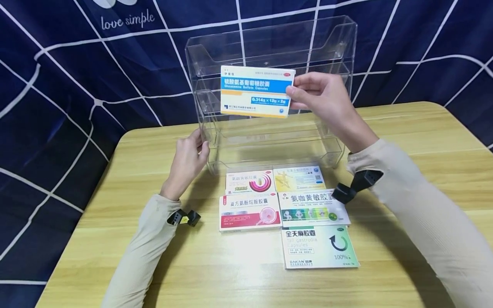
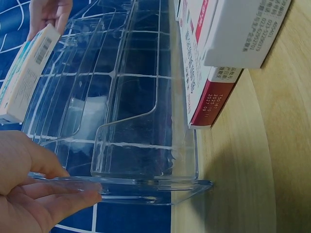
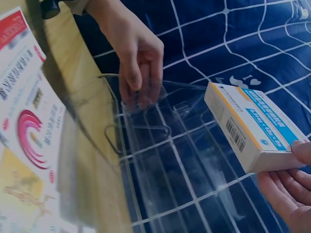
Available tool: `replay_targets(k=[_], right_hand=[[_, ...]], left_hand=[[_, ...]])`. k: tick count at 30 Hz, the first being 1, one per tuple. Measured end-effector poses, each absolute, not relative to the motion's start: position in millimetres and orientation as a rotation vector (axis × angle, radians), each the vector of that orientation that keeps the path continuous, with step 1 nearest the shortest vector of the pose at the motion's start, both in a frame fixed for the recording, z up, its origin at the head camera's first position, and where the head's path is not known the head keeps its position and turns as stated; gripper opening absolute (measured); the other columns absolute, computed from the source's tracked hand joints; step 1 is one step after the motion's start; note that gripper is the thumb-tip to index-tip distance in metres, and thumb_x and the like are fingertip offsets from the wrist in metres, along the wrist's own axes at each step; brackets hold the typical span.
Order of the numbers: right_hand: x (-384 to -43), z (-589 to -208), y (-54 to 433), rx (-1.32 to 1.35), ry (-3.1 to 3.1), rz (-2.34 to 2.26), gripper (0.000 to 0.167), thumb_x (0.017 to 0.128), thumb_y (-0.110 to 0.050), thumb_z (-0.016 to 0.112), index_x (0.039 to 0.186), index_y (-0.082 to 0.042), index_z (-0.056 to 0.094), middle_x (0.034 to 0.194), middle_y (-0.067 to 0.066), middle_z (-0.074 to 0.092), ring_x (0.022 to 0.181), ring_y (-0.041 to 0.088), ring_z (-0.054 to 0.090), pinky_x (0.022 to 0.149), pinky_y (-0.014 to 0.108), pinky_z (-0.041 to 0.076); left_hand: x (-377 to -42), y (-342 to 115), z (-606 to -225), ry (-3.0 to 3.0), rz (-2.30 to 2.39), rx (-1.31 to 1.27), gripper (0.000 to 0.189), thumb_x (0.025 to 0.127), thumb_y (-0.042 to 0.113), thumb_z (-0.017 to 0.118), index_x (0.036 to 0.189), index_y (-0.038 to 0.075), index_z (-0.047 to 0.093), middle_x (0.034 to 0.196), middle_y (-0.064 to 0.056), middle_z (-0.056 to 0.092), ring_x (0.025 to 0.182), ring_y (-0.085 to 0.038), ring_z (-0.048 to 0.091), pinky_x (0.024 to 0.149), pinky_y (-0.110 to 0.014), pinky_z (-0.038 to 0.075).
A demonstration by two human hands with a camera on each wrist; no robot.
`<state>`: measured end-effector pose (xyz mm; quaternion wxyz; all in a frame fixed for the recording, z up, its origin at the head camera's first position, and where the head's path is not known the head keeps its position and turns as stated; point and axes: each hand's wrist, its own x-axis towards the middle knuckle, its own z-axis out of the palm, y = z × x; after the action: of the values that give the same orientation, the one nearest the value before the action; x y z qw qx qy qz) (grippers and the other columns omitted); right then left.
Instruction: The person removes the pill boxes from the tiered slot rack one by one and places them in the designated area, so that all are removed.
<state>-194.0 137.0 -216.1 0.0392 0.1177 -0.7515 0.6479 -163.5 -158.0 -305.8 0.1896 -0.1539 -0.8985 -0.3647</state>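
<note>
My right hand (image 1: 329, 100) pinches a white, blue and yellow medicine box (image 1: 250, 92) by its right end, thumb on the printed face. This box is raised in front of the upper tiers of a clear plastic tiered rack (image 1: 269, 147). With fingers and thumb my left hand (image 1: 188, 162) grips the rack's left side wall; in the left wrist view the clear panel (image 2: 141, 187) lies between them. The right wrist view shows the held box (image 3: 252, 126) tilted, its barcode end visible, apart from the rack.
Several medicine boxes lie on the wooden table (image 1: 416, 171) before the rack: a pink-ringed box (image 1: 250, 182), a yellow box (image 1: 298, 177), a red-and-white box (image 1: 250, 211), a white-green box (image 1: 313, 208) and a green box (image 1: 319, 248). A blue checked cloth (image 1: 408, 38) hangs behind.
</note>
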Motion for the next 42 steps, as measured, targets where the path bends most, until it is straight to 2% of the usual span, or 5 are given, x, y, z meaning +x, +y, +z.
replay_targets(k=[3, 11, 22, 31, 42], right_hand=[[-188.5, -220.9, 139.3, 0.348, -2.346, 2.011, 0.028, 0.088, -0.012, 0.070, 0.108, 0.005, 0.062, 0.097, 0.009, 0.068, 0.087, 0.016, 0.069, 0.080, 0.027, 0.060], [-173.9, -235.4, 144.5, 0.338, -2.482, 1.967, 0.031, 0.089, -0.015, 0.068, 0.111, 0.006, 0.061, 0.098, 0.006, 0.069, 0.087, 0.013, 0.069, 0.080, 0.029, 0.060], [-161.5, -258.5, 145.7, 0.261, -2.633, 1.995, 0.038, 0.091, -0.022, 0.068, 0.117, 0.005, 0.060, 0.104, 0.011, 0.070, 0.085, 0.016, 0.071, 0.081, 0.030, 0.061], [-146.0, -267.3, 136.7, 0.332, -2.886, 1.834, 0.044, 0.090, -0.026, 0.068, 0.123, 0.001, 0.057, 0.109, 0.014, 0.066, 0.098, 0.021, 0.065, 0.097, 0.036, 0.051], [-127.4, -282.1, 129.8, 0.423, -2.908, 1.942, 0.038, 0.088, -0.019, 0.070, 0.116, 0.002, 0.056, 0.102, 0.012, 0.063, 0.089, 0.021, 0.066, 0.085, 0.024, 0.056]], left_hand=[[-163.6, -158.1, -304.7, -2.525, -0.998, -0.443, 0.016, 0.086, -0.009, 0.049, 0.096, -0.013, 0.060, 0.096, -0.027, 0.069, 0.095, -0.037, 0.068, 0.084, -0.039, 0.060], [-164.2, -158.1, -302.5, -2.523, -0.989, -0.455, 0.014, 0.085, -0.009, 0.049, 0.094, -0.013, 0.059, 0.093, -0.027, 0.070, 0.094, -0.036, 0.069, 0.081, -0.039, 0.061], [-164.5, -158.4, -302.9, -2.529, -1.016, -0.453, 0.017, 0.085, -0.009, 0.049, 0.098, -0.014, 0.060, 0.093, -0.026, 0.070, 0.090, -0.034, 0.070, 0.077, -0.039, 0.062], [-164.4, -158.2, -302.8, -2.517, -1.023, -0.471, 0.016, 0.085, -0.009, 0.049, 0.098, -0.013, 0.059, 0.093, -0.026, 0.070, 0.091, -0.034, 0.070, 0.077, -0.039, 0.062], [-163.5, -158.5, -303.3, -2.529, -1.002, -0.454, 0.020, 0.086, -0.009, 0.049, 0.101, -0.016, 0.059, 0.098, -0.028, 0.068, 0.096, -0.035, 0.068, 0.080, -0.038, 0.061]])
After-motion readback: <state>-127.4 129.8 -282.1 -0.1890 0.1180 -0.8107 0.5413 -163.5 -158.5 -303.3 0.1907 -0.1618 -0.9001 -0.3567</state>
